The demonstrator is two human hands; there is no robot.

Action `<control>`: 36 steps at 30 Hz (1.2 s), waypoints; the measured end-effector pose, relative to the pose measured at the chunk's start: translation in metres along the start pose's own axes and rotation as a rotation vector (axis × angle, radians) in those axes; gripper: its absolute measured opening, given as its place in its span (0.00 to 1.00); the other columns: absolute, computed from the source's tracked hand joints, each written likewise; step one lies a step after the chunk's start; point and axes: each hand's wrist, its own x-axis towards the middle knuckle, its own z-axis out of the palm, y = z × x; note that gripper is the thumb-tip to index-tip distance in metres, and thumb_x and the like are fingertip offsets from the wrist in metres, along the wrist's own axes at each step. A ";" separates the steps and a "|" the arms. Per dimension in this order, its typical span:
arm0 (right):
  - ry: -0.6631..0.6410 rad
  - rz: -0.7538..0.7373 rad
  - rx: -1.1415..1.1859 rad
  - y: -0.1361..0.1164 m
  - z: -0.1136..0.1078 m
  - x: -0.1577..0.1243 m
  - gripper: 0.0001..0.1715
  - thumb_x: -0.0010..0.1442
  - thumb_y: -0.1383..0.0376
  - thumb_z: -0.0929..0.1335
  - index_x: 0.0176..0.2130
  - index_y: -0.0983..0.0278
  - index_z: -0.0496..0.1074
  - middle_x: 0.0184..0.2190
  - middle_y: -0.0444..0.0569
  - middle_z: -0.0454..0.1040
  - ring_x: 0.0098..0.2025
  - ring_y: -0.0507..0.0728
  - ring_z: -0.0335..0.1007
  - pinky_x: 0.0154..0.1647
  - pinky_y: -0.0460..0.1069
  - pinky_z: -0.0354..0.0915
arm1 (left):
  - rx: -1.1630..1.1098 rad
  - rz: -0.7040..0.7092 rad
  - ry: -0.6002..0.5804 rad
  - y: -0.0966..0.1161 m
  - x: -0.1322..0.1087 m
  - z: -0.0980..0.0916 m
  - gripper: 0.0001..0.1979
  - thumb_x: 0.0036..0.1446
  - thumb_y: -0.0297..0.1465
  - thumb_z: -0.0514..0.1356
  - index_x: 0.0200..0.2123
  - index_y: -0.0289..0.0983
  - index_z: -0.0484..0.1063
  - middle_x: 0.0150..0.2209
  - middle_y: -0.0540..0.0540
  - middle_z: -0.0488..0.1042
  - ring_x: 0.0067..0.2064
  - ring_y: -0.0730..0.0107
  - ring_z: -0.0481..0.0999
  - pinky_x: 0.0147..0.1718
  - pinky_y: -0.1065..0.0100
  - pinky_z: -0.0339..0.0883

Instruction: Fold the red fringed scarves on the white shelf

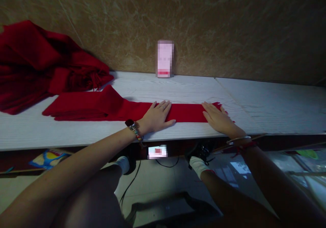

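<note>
A long red fringed scarf [188, 113] lies in a flat strip along the white wood-grain table. My left hand [157, 117] rests palm down on the strip near its middle, fingers spread, with a ring on one finger. Near the fringed right end, my right hand [216, 117] lies flat on the cloth with its fingers stretched out. To the left, the same red cloth is stacked in folded layers with a raised fold on top. Neither hand grips anything; both press or rest on the fabric.
A heap of red cloth [33, 68] with fringes fills the table's back left. An upright pink blurred box [165, 58] stands against the brown marbled wall [229, 27]. Below the white table's [275, 109] front edge are a small lit screen [158, 151], a colourful packet [49, 159] and cables.
</note>
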 end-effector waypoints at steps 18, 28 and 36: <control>0.035 -0.242 0.086 -0.041 0.000 0.001 0.30 0.65 0.58 0.52 0.63 0.63 0.55 0.64 0.54 0.55 0.65 0.61 0.47 0.63 0.66 0.45 | 0.020 0.002 0.001 -0.001 0.001 0.001 0.37 0.61 0.49 0.42 0.63 0.25 0.48 0.65 0.32 0.50 0.66 0.56 0.49 0.61 0.53 0.44; -0.008 -0.029 0.062 0.013 0.004 0.000 0.31 0.63 0.59 0.52 0.62 0.63 0.56 0.64 0.54 0.56 0.65 0.63 0.49 0.61 0.68 0.48 | 0.000 0.015 0.018 -0.002 0.000 0.002 0.38 0.61 0.49 0.42 0.63 0.25 0.49 0.65 0.33 0.50 0.66 0.56 0.49 0.62 0.53 0.42; 0.115 0.084 0.085 0.028 -0.001 0.004 0.31 0.64 0.57 0.51 0.61 0.66 0.59 0.61 0.60 0.61 0.63 0.66 0.52 0.59 0.72 0.48 | 0.000 0.020 0.042 -0.002 0.001 0.004 0.37 0.61 0.49 0.42 0.62 0.25 0.50 0.64 0.32 0.52 0.65 0.54 0.51 0.61 0.52 0.44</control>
